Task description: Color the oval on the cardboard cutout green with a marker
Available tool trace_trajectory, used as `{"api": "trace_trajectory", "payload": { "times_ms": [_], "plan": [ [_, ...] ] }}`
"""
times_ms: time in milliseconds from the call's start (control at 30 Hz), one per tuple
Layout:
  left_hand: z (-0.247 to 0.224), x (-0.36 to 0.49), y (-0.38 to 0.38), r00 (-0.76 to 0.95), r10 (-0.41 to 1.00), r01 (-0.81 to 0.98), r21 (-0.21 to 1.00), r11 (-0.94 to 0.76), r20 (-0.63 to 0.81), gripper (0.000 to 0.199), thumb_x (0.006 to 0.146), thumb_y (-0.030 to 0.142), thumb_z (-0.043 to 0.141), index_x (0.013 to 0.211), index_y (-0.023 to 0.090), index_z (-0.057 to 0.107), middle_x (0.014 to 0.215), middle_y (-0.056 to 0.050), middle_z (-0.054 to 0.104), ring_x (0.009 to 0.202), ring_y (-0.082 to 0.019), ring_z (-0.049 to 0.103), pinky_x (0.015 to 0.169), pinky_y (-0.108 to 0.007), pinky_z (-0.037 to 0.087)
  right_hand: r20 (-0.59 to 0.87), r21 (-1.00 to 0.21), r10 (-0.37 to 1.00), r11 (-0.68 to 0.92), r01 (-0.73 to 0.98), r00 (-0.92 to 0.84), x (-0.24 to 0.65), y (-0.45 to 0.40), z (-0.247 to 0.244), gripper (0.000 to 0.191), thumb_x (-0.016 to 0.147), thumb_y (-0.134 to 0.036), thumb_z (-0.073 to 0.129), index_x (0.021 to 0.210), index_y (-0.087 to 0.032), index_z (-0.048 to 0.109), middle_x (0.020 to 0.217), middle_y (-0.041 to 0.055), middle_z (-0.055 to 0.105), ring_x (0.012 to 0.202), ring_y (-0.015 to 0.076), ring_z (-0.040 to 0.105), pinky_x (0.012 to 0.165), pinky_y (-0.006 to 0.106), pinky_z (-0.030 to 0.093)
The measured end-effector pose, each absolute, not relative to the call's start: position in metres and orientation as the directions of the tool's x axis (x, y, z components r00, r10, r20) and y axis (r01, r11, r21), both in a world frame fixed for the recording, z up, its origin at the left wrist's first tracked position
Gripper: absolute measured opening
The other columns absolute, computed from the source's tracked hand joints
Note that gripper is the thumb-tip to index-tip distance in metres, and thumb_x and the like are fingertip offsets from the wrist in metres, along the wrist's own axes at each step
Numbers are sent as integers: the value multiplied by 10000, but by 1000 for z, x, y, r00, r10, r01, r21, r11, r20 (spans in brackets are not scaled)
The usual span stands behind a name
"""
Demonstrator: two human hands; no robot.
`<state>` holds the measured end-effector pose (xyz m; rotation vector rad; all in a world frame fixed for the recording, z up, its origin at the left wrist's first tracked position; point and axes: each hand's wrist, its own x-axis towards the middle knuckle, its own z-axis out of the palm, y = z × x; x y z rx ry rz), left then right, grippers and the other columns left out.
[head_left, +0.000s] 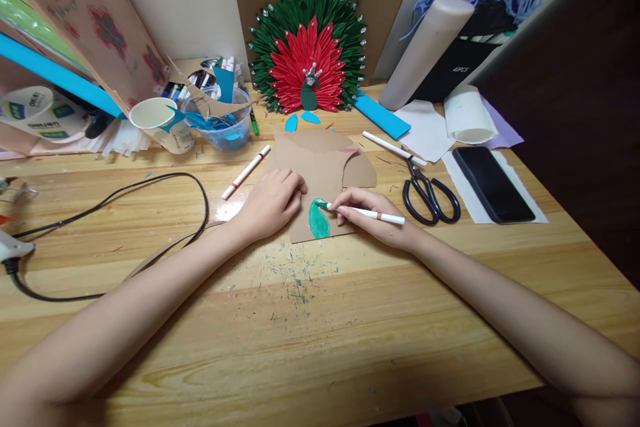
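Observation:
My right hand [370, 210] is closed around a white marker [385, 216] with a brown band. Its green tip touches the upper edge of a green oval shape [319, 220] with a pointed top, which lies on a piece of brown cardboard [320, 167]. To the left, my left hand [277, 200] rests on the cardboard's left side, fingers curled together and nothing seen in them. A curved cut runs through the cardboard at its right. A second white marker [246, 172] with red bands lies beyond my left hand.
Black-handled scissors [429, 197] and a phone [494, 183] lie at right. A green and red paper peacock [309, 47] stands at the back. A paper cup [163, 125] and a plastic tub [220, 127] of blue scraps stand left, near a black cable [205, 200].

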<state>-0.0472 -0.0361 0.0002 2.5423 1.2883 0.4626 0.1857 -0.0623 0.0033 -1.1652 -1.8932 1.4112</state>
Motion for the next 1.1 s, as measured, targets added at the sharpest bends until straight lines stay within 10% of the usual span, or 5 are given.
{"api": "trace_trajectory", "payload": {
  "times_ms": [1100],
  "plan": [
    [-1,-47,-36,560,808,724,366,-584,181,125,887,175,385,908,186,507,915,-48,585,864,-165,507,767,-312,399,-130,-959,859,18,283,-496,185,-63,2,235,912,-390,525,950,-173,607,753,23,632,710,130,593,647,260,441]
  ]
}}
